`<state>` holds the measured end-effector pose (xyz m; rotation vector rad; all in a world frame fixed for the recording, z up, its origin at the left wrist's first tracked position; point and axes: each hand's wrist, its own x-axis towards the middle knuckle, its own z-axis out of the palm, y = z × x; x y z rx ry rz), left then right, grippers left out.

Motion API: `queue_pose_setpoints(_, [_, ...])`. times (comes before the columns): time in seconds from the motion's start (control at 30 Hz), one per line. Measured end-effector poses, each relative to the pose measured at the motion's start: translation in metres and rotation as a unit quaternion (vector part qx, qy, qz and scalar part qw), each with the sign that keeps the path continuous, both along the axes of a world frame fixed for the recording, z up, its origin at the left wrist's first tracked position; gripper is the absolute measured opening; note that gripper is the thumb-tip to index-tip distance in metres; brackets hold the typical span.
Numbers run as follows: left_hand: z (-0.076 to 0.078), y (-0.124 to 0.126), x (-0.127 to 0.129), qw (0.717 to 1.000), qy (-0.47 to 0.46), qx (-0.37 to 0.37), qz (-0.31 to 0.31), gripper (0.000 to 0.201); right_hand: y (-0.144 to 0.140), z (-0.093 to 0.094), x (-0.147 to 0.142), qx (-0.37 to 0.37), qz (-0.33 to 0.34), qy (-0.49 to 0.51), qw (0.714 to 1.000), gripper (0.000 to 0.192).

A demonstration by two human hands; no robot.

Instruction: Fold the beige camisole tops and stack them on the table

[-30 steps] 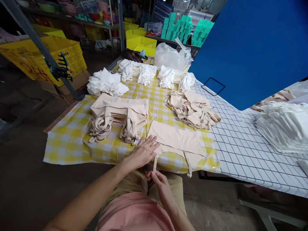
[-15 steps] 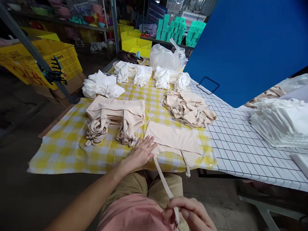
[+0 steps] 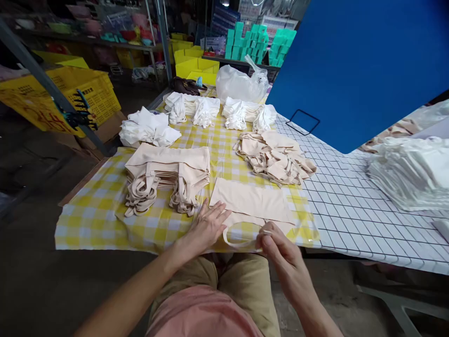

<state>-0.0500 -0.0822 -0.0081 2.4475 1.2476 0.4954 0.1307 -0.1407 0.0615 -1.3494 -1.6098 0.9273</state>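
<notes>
Yellow checked tablecloth (image 3: 105, 210), garment stacks (image 3: 168, 175)

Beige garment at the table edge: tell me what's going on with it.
A person's left hand presses flat on the beige garment laid on the yellow checked cloth. The right hand pinches its strap, looped toward the garment's lower edge. A neat beige stack sits to the left, a loose beige heap behind.

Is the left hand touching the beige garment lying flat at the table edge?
Touching: the head view shows the left hand pressed flat on the beige garment's near-left corner.
</notes>
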Motion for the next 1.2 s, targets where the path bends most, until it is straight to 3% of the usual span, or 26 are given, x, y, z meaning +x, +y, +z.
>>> queue_pose_setpoints(0.13, [0.039,-0.011,0.005,0.986,-0.147,-0.076,-0.002,0.020,0.012,-0.016,-0.012,-0.030,0.016,-0.054,0.998,0.038])
queue_pose_setpoints(0.2, [0.049,-0.012,0.005,0.979,-0.177,-0.106,-0.005,0.018,0.015,-0.022,-0.015,-0.032,0.038,-0.066,0.997,0.038])
queue_pose_setpoints(0.37, [0.044,-0.009,0.007,0.968,-0.208,-0.141,0.011,0.019,0.017,-0.030,-0.017,-0.048,0.072,-0.087,0.992,0.037])
queue_pose_setpoints(0.47, [0.041,-0.007,0.008,0.958,-0.221,-0.176,0.040,0.020,0.016,-0.035,-0.017,-0.053,0.060,-0.116,0.990,0.028])
queue_pose_setpoints(0.57, [0.039,-0.004,0.009,0.937,-0.239,-0.243,0.072,0.017,0.013,-0.041,-0.019,0.025,0.027,-0.179,0.983,0.017])
queue_pose_setpoints(0.7, [0.034,-0.001,0.008,0.891,-0.279,-0.348,0.085,0.018,0.012,-0.047,-0.021,0.202,0.017,-0.312,0.928,0.020])
queue_pose_setpoints(0.77, [0.030,0.002,0.009,0.861,-0.303,-0.401,0.072,0.019,0.013,-0.050,-0.021,0.252,0.014,-0.347,0.903,0.024])
queue_pose_setpoints(0.83, [0.026,0.007,0.009,0.844,-0.311,-0.433,0.059,0.021,0.017,-0.052,-0.019,0.272,0.010,-0.350,0.896,0.026])
queue_pose_setpoints(0.87, [0.024,0.010,0.010,0.850,-0.302,-0.427,0.056,0.021,0.020,-0.052,-0.018,0.268,0.006,-0.340,0.902,0.025])
queue_pose_setpoints(0.93, [0.018,0.019,0.012,0.899,-0.260,-0.348,0.058,0.020,0.028,-0.054,-0.014,0.232,-0.009,-0.294,0.927,0.022])
queue_pose_setpoints(1.03, [0.006,0.034,0.015,0.984,-0.136,-0.115,0.031,0.014,0.044,-0.057,-0.008,0.146,-0.035,-0.206,0.967,0.017])
queue_pose_setpoints(1.1, [-0.003,0.045,0.018,0.999,-0.050,0.005,-0.021,0.016,0.054,-0.060,-0.004,0.104,-0.048,-0.170,0.979,0.017])
queue_pose_setpoints(1.2, [-0.012,0.057,0.023,0.993,0.031,0.080,-0.081,0.012,0.067,-0.065,0.001,0.067,-0.062,-0.140,0.986,0.019])
